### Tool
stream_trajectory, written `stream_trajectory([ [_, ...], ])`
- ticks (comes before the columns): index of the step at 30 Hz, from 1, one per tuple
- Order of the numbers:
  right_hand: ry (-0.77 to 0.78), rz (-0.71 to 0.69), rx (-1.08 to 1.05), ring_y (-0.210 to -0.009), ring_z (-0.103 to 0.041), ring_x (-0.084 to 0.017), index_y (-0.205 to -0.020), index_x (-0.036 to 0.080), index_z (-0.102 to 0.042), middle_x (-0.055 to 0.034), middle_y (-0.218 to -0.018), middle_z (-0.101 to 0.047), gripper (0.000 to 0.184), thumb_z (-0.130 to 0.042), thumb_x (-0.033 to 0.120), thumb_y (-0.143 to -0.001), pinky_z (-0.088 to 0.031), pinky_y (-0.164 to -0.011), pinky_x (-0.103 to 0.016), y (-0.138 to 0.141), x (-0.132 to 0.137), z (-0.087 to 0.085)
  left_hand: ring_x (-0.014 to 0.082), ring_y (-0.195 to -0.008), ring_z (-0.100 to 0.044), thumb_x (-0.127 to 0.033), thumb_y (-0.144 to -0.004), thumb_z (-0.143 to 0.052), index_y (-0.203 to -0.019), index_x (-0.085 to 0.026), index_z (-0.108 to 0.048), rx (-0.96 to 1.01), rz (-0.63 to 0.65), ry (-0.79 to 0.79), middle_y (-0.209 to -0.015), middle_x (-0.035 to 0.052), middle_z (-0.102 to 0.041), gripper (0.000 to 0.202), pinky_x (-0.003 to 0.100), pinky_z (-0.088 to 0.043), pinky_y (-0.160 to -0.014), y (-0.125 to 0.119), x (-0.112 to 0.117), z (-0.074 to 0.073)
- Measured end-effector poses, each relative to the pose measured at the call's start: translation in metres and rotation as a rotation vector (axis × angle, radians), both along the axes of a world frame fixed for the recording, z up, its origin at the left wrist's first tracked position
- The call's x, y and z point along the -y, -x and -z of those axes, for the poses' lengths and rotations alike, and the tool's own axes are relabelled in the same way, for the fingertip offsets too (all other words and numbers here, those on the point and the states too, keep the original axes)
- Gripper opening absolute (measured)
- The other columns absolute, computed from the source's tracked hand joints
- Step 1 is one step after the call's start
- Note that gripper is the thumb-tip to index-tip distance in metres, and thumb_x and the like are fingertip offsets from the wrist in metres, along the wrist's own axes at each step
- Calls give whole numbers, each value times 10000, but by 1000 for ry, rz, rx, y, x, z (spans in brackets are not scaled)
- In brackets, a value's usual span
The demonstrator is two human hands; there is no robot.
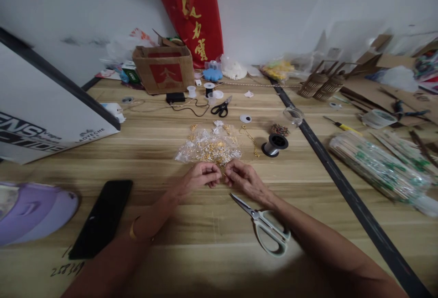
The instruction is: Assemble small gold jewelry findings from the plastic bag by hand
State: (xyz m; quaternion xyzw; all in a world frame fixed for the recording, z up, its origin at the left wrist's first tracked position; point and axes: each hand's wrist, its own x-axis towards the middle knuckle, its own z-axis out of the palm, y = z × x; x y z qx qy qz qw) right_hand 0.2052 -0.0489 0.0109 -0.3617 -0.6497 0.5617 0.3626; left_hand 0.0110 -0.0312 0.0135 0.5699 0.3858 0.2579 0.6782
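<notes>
My left hand (205, 174) and my right hand (243, 177) meet over the middle of the table, thumbs and fingers pinched together. A tiny gold-coloured bit shows at the right fingertips, too small to name; whatever the left fingers hold is hidden. Just beyond them lies a transparent plastic bag (190, 150) with a heap of gold and silver trinkets (217, 151). A thin gold chain (251, 140) rests to its right. Beside my right forearm lie scissors with pale handles (265, 227), blades slightly apart, pointing toward my hands.
A spool of wire (274, 145) and a tipped jar of beads (280, 129) stand right of the heap. Black-handled scissors (221, 107) lie farther back. A black phone (102, 218) is at left. Wrapped sticks (376, 163) lie at right, and a paper bag (164, 70) stands behind.
</notes>
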Motion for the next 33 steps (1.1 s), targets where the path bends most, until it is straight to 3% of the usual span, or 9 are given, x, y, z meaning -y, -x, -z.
stream_trajectory([
  [10,-93,-10,88,-579,-487,-113,-812,180,-502,4,-664,-543,317,-452,477,-911,-376,-553,-234,-3,-2,-2,94,-597,-524,-411,-795,-591,-737,-127,-635,18,47,37,-667,22,-600,293,216,-421,-591,2,-1,-1],
  [15,-112,-18,127,-579,-473,-107,-816,182,-513,3,-687,-549,300,-452,458,-916,-362,-536,-223,-3,0,-4,80,-564,-493,-370,-753,-648,-744,-131,-641,24,59,-16,-665,11,-596,239,186,-383,-527,2,-1,1],
  [25,55,-16,21,-395,-457,-60,-819,185,-504,22,-671,-581,293,-526,473,-871,-340,-382,-181,1,2,-5,80,-561,-502,-331,-741,-649,-762,-144,-677,-13,50,-18,-728,33,-658,190,179,-363,-490,2,-1,0],
  [33,242,-37,-97,-504,-609,-123,-831,178,-492,7,-631,-613,351,-569,520,-826,-470,-483,-223,5,1,1,99,-532,-517,-290,-709,-667,-793,-159,-693,-41,24,-8,-644,28,-650,158,191,-363,-464,1,-2,-1],
])
